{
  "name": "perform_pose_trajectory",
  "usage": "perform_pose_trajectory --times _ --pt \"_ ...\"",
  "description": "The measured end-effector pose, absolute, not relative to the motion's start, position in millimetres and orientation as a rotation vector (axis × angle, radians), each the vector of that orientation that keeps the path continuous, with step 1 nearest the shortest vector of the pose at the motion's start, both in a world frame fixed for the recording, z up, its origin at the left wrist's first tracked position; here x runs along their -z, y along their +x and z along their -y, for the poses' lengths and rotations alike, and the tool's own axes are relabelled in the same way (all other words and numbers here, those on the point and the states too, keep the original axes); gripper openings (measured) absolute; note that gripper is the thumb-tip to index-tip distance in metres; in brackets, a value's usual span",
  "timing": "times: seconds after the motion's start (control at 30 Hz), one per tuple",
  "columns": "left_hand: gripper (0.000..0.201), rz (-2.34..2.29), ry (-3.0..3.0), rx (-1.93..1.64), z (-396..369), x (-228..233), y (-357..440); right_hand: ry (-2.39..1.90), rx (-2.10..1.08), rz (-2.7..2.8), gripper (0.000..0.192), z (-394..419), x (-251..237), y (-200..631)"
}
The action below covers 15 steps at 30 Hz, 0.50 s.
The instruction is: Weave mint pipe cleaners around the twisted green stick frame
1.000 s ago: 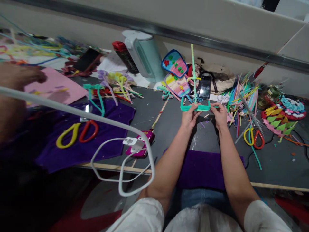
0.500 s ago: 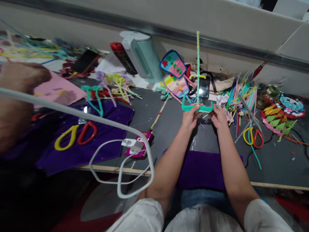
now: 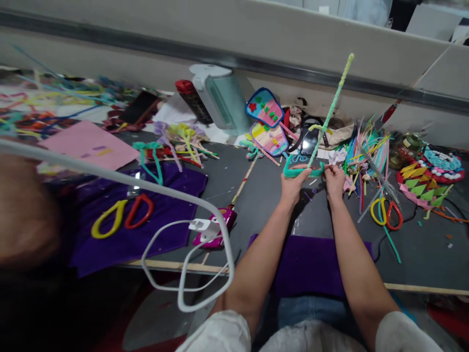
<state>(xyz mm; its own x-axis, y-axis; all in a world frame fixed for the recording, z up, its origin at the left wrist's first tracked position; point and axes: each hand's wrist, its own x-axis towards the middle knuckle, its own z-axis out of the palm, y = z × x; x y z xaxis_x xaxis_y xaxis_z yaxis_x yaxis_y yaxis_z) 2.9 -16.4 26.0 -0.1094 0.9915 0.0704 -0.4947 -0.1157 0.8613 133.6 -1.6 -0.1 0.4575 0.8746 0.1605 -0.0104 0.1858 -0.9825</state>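
Note:
My left hand (image 3: 294,187) pinches the near end of a pipe-cleaner piece (image 3: 330,111), a long green stem fading to yellow, with a small yellow crosspiece partway up and a band of teal pipe cleaners at its base. The stem leans to the right, its tip high over the table. At the right end of the teal band (image 3: 298,169), my right hand (image 3: 334,182) has its fingertips closed on the pipe cleaners. Small purple scraps lie on the table just under my hands.
Yellow-and-red-handled scissors (image 3: 386,213) and a pile of pipe cleaners (image 3: 370,146) lie right. A kettle (image 3: 220,98), a bottle (image 3: 193,102) and fan-shaped crafts (image 3: 266,107) stand behind. A white cable (image 3: 190,195) crosses the left foreground. Another person's arm (image 3: 29,210) is far left.
The stem has tipped from upright to leaning right. My right hand has turned and now pinches the band's right end. The other person's arm has moved nearer, off the pink sheet.

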Motion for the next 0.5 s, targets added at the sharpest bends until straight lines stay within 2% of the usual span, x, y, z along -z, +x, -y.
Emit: perform_pose_trajectory --times 0.13,0.27,0.5 --pt "0.035 -0.837 0.837 -1.547 17.1 -26.3 3.1 -1.302 -0.634 1.064 0.038 6.2 -4.6 135.7" --pt "0.035 -0.831 0.815 -1.52 14.1 -22.7 2.3 -1.285 -0.661 1.065 0.035 5.5 -6.3 137.1" --pt "0.031 -0.765 0.568 -1.385 2.3 -11.8 -4.8 -1.085 -1.206 0.844 0.042 4.4 -6.2 136.3"
